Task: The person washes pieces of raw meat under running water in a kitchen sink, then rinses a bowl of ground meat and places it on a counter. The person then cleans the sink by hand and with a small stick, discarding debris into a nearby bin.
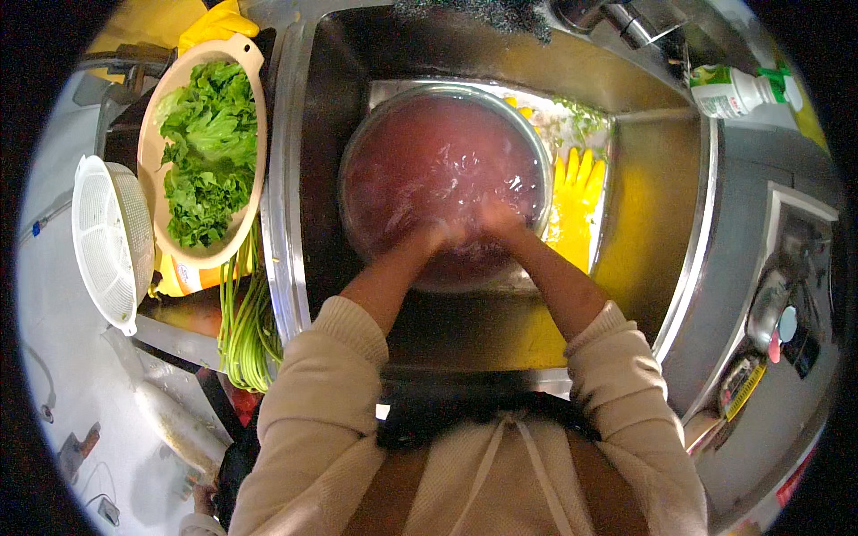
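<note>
A large round basin (545, 181) full of cloudy reddish water sits in a stainless steel sink (643, 254). My left hand (448, 233) is in the water near the basin's front edge, its fingers blurred by splashes. Close beside it on the right, my right hand (499, 218) is also partly under the surface. Whether either hand holds something is hidden by the murky water. A yellow rubber glove (575, 208) lies to the right of the basin on the wet sink floor, with green leafy scraps (583, 120) behind it.
Left of the sink stand a beige oval basket (149, 194) of lettuce (211, 147), a white plastic colander (107, 234) and long green stems (244, 335). A faucet (633, 27) and a white-green bottle (727, 92) are at the back right. Another person's hand (203, 497) shows at lower left.
</note>
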`<action>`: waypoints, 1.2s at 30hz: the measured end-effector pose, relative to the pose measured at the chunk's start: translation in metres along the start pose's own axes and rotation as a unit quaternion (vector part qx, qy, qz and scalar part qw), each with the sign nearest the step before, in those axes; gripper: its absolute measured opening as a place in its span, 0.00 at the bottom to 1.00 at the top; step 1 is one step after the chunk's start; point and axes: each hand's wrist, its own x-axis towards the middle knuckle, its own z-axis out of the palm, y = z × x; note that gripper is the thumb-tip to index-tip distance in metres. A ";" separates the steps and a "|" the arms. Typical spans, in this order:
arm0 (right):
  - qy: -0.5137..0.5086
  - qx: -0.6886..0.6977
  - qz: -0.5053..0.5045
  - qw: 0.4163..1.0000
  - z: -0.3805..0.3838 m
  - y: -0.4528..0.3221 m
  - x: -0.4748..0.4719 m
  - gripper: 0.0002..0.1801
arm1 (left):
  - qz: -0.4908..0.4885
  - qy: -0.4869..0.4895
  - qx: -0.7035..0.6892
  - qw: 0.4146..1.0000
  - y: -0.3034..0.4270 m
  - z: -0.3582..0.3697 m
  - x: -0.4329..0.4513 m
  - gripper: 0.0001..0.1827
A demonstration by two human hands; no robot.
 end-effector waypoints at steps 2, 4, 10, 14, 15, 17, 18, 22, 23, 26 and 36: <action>-0.065 -0.121 -0.031 0.990 -0.006 -0.017 -0.017 0.11 | 0.001 -0.053 0.002 0.999 0.001 0.009 -0.012 0.14; -0.083 -0.218 -0.046 0.971 -0.008 -0.028 -0.020 0.09 | 0.008 -0.092 -0.021 0.995 0.003 0.012 -0.023 0.14; 0.011 0.298 -0.014 0.954 -0.035 -0.025 -0.023 0.08 | 0.032 -0.139 -0.320 0.936 0.014 -0.023 -0.067 0.12; -0.009 0.592 0.096 0.800 -0.081 -0.046 -0.056 0.10 | 0.082 -0.086 -0.492 0.862 0.040 -0.057 -0.107 0.12; -0.009 0.599 0.057 0.799 -0.090 -0.053 -0.063 0.11 | 0.108 -0.075 -0.522 0.843 0.046 -0.064 -0.117 0.12; -0.005 0.612 0.041 0.790 -0.108 -0.063 -0.077 0.10 | 0.170 -0.048 -0.567 0.805 0.055 -0.077 -0.135 0.12; -0.008 0.620 0.024 0.784 -0.114 -0.066 -0.083 0.10 | 0.206 -0.032 -0.583 0.785 0.058 -0.081 -0.145 0.12; 0.023 0.665 -0.004 0.747 -0.134 -0.074 -0.096 0.11 | 0.137 0.128 -0.483 0.855 0.068 -0.096 -0.171 0.13; 0.006 0.691 -0.029 0.722 -0.139 -0.075 -0.099 0.11 | 0.108 0.180 -0.405 0.890 0.072 -0.099 -0.175 0.12; -0.017 0.753 -0.055 0.655 -0.154 -0.081 -0.103 0.12 | 0.095 0.288 -0.250 0.919 0.089 -0.102 -0.192 0.11; 0.057 0.794 -0.187 0.576 -0.154 -0.122 -0.116 0.16 | 0.074 0.257 -0.419 0.867 0.184 -0.068 -0.199 0.13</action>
